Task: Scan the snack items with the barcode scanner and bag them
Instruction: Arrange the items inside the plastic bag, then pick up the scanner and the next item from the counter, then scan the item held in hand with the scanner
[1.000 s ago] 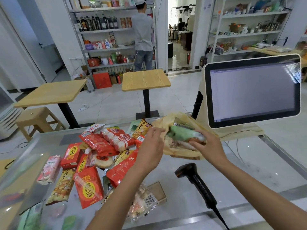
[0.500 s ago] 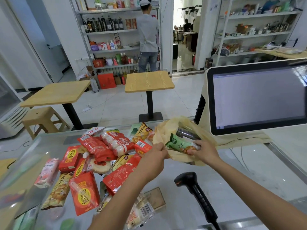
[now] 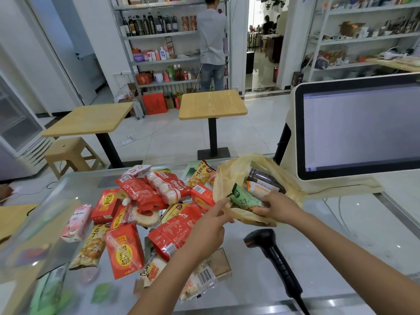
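White walls [image 3: 91, 23]. Pale glossy floor tiles [image 3: 172, 137]. Two square wood-top tables on black pedestals: left table [image 3: 88, 120], centre table [image 3: 212, 104]. Tan stool [image 3: 68, 151] just beside left table. Metal shelving [image 3: 159, 59] with bottles against back wall; person [image 3: 212, 42] stands facing it. Open doorway [image 3: 261, 53] to lit back room. Second shelving [image 3: 363, 38] at right. Power strip [image 3: 129, 140] on floor.

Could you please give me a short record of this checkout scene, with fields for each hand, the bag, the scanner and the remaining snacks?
bag: open on the counter, items already inside
right hand: holds green snack packet in the bag's mouth
left hand: fingers at the bag's near rim; pinch unclear
scanner: lies on the counter, untouched
snack pile: left of the bag, unbagged
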